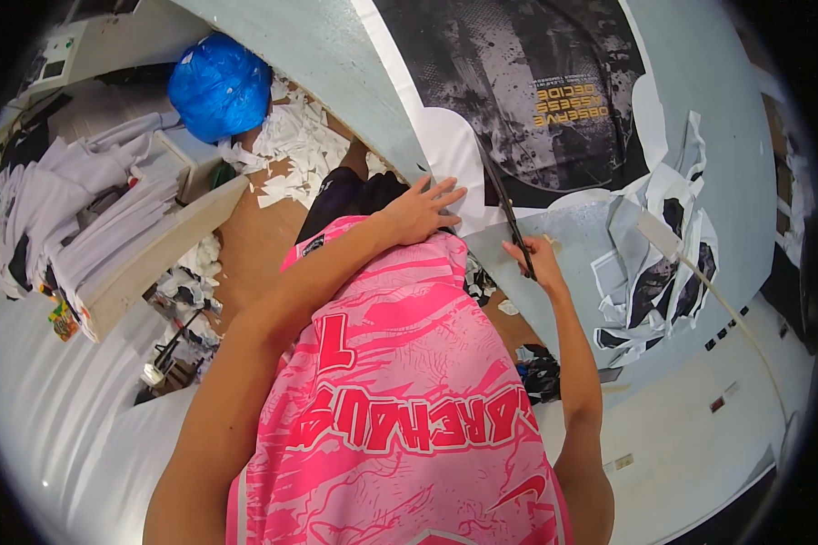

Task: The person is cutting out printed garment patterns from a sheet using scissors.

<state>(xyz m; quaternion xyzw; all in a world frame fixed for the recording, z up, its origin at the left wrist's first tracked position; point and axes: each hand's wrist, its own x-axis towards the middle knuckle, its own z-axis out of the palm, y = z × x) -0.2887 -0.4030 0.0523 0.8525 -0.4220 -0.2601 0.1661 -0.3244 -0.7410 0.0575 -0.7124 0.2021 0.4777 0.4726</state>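
Observation:
A white-bordered sheet of printed fabric [529, 100], black and grey with yellow lettering, lies spread on the light grey table. My left hand [423, 212] rests flat on its near left corner, fingers stretched out. In my right hand [534, 262] are long dark scissors [504, 202], gripped by the handles. Their blades reach up into the sheet between the white border and the dark print. I cannot tell whether the blades meet the fabric along their full length.
Cut scraps [659, 272] in white and black lie at the table's right, with a white cable [736, 318] running past. A blue plastic bag [219, 87] stands on the floor at left, beside white offcuts [295, 145]. Stacked white fabric [109, 204] lies far left.

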